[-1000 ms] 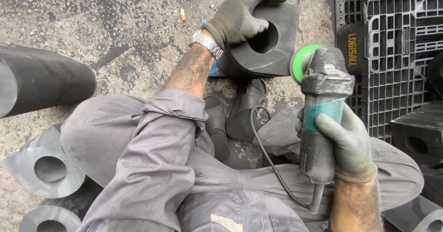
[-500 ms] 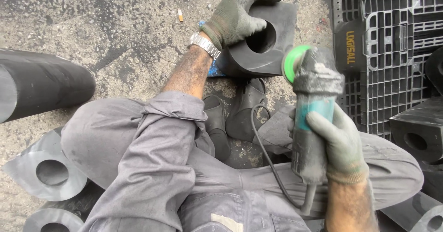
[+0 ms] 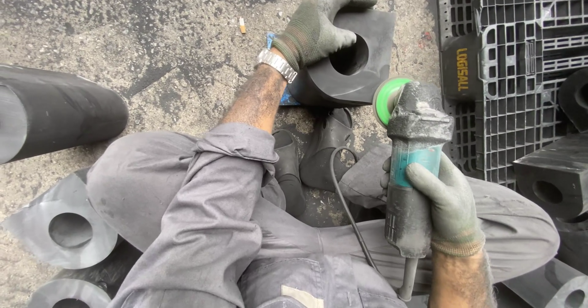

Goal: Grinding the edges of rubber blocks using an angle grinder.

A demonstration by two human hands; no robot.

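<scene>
Evidently, the dark grey square block with a round bore [image 3: 361,57] lay on the concrete floor [image 3: 153,44] at twelve o'clock from the seated person, tilted against their dark shoes [image 3: 324,152]. The gloved left hand [image 3: 315,26] was clamped over the block's upper left corner, fingers curled over the top edge and the thumb down at the rim of the bore, steadying it.

The gloved right hand [image 3: 447,201] was wrapped tight around the body of a dusty teal-and-grey angle grinder with a green disc [image 3: 407,161]. The grinder's long axis ran from six o'clock up to twelve, its disc end nearest the block. From that grip the block lay at about eleven o'clock, with the disc just beside the block's lower right corner; whether they touched could not be told.

A black plastic pallet [image 3: 520,69] sat at two o'clock, a thick black cylinder [image 3: 55,121] at nine, and more bored grey blocks [image 3: 61,228] at seven.
</scene>
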